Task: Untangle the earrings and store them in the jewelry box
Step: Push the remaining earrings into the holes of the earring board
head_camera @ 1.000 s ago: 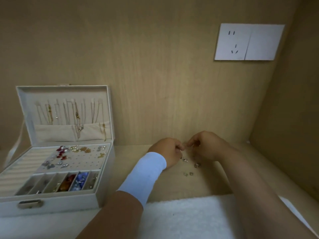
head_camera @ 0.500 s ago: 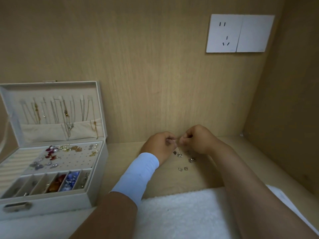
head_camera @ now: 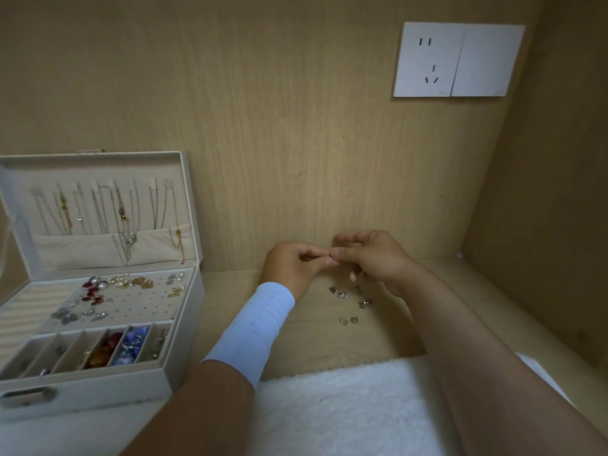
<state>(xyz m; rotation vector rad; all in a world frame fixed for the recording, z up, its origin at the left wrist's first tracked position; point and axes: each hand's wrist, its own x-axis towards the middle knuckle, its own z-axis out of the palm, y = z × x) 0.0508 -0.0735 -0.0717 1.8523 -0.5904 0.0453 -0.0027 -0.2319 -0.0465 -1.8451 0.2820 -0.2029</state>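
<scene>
Pinching at one shared point, the left hand's fingertips (head_camera: 324,258) and the right hand's fingertips (head_camera: 340,256) meet tip to tip, with thumb and forefinger narrowed on each side. What lies between them is too small to make out. I judge it to be a pinched earring, hidden by the pads. The left hand (head_camera: 292,266) is curled, with a pale blue-white fabric sleeve (head_camera: 255,327) round its wrist. The right hand (head_camera: 378,261) has its spare fingers arched up clear of the pinch. Both hover just above the light wooden shelf (head_camera: 312,343).

Directly beneath, the small silver loose earrings (head_camera: 342,294) lie scattered on the wood, some touching and some apart. Well to the left stands the white rectangular jewelry box (head_camera: 98,393), lid up. Its perforated earring panel (head_camera: 138,304) is partly filled. A white fluffy towel (head_camera: 345,409) lies at the near edge.

Step in hand, by my judgement: separating, not storing. The next move calls for a gentle pull apart without dropping either piece, then a carry left to a free hole in the panel.

Writing: none legible. The white plastic wall socket plate (head_camera: 457,59) shows slots only, and no brand is readable on the box.
</scene>
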